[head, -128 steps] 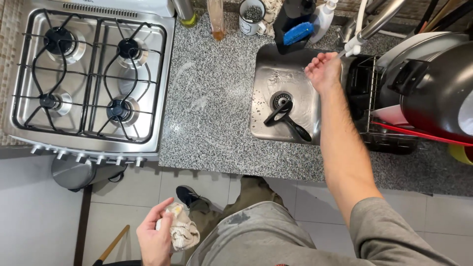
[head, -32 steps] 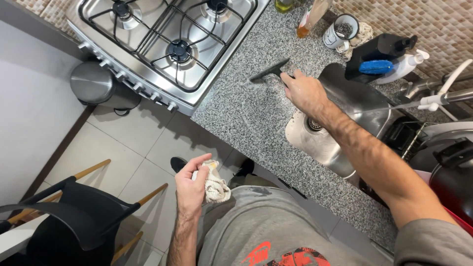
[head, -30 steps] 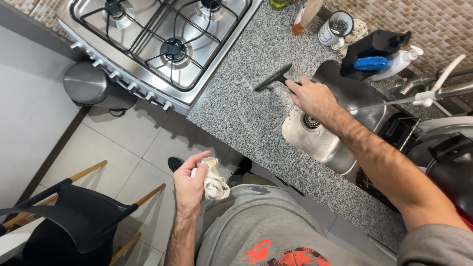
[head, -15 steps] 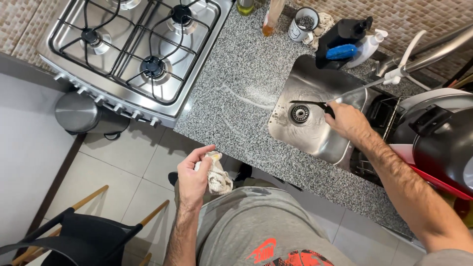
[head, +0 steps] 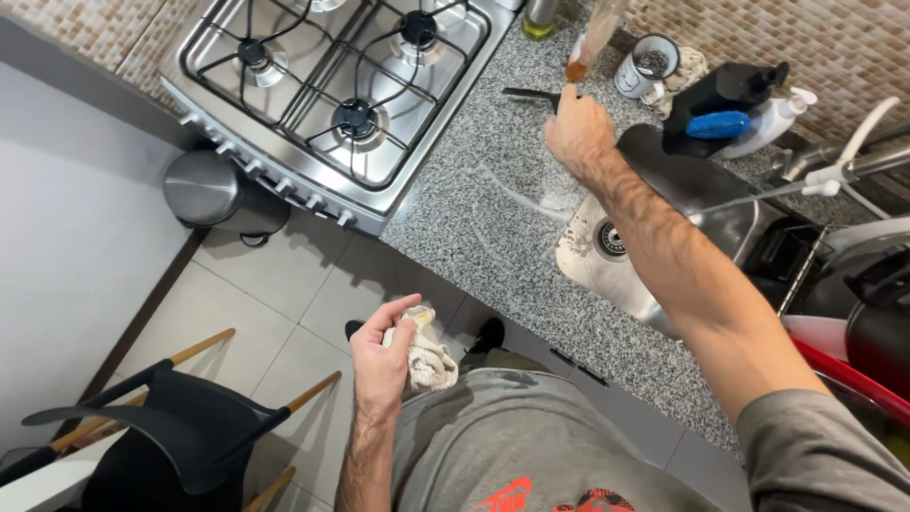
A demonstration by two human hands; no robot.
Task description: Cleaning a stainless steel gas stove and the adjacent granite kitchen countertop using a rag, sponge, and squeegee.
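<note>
Head view: two bare hands at a granite bench between a gas stove and a steel sink

The right hand reaches across the bench towards its back edge, fingers closed on the handle of a black squeegee, whose dark blade lies flat on the granite near the back edge, just right of the stove. Wet streaks mark the bench between the stove and the sink. The left hand hangs off the front edge, above the tiled floor, fingers loosely curled round a crumpled pale cloth. A mug, a dark dispenser bottle and a blue brush stand along the back edge behind the sink
</note>
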